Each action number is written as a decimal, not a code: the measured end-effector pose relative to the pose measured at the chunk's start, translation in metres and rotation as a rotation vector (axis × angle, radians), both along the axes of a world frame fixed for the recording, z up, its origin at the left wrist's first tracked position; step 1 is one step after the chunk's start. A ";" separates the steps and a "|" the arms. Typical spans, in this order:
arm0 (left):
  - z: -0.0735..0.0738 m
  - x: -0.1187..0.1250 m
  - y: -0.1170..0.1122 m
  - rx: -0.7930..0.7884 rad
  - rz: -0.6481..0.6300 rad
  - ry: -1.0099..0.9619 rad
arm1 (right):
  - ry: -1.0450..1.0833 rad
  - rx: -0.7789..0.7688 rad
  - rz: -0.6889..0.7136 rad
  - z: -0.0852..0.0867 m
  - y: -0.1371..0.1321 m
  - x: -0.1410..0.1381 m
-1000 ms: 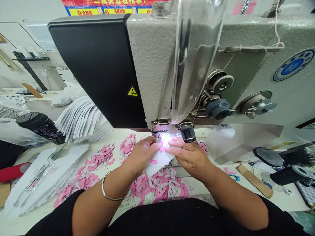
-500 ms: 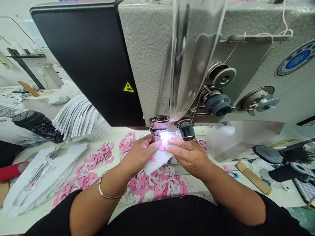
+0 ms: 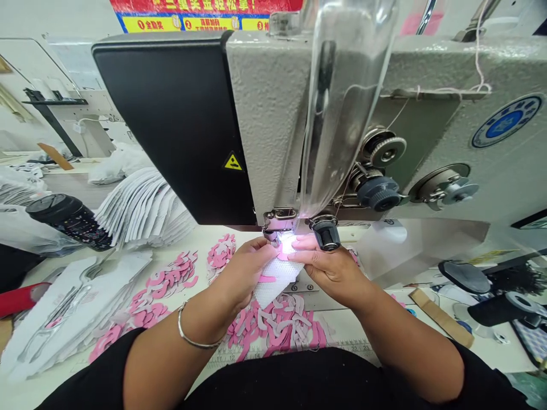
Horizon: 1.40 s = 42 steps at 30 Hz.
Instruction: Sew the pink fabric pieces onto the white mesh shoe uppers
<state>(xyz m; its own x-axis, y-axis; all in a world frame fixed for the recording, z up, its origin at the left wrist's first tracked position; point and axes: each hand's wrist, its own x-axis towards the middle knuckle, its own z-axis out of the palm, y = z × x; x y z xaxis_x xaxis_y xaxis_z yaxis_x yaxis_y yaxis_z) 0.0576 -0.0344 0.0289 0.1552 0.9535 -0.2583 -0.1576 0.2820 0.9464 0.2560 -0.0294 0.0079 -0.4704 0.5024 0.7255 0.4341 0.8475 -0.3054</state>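
Observation:
Under the sewing machine's (image 3: 273, 108) lit needle area lies a white mesh-textured fabric piece (image 3: 277, 282) with pink patches on it. My left hand (image 3: 248, 270) grips its left side, fingers bent and thumb beside a pink patch (image 3: 283, 252) near the presser foot (image 3: 273, 234). From the right, my right hand (image 3: 333, 272) holds the piece, its thumb and forefinger reaching to that patch. The needle tip is lost in the glare. Pink and pale curved cutouts (image 3: 277, 327) lie heaped just below the fabric.
More pink cutouts (image 3: 171, 276) lie to the left, beside stacked white pieces (image 3: 141, 210) and tweezers on another white stack (image 3: 77, 307). A dark bottle (image 3: 68, 219) rests further left. At right are a brown strip (image 3: 442, 316) and a black thread cone (image 3: 498, 307).
The view has tilted up, bringing a red banner into sight above the machine. More of the white fabric's lower end shows between my hands. Both hands keep their hold near the needle.

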 end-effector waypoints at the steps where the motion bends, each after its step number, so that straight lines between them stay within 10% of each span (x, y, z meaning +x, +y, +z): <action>1: 0.000 0.001 -0.001 0.001 0.012 -0.010 | -0.005 -0.010 0.003 0.001 0.001 0.000; 42: -0.013 -0.007 -0.008 0.079 -0.035 0.140 | -0.089 -0.134 0.087 0.011 0.014 0.008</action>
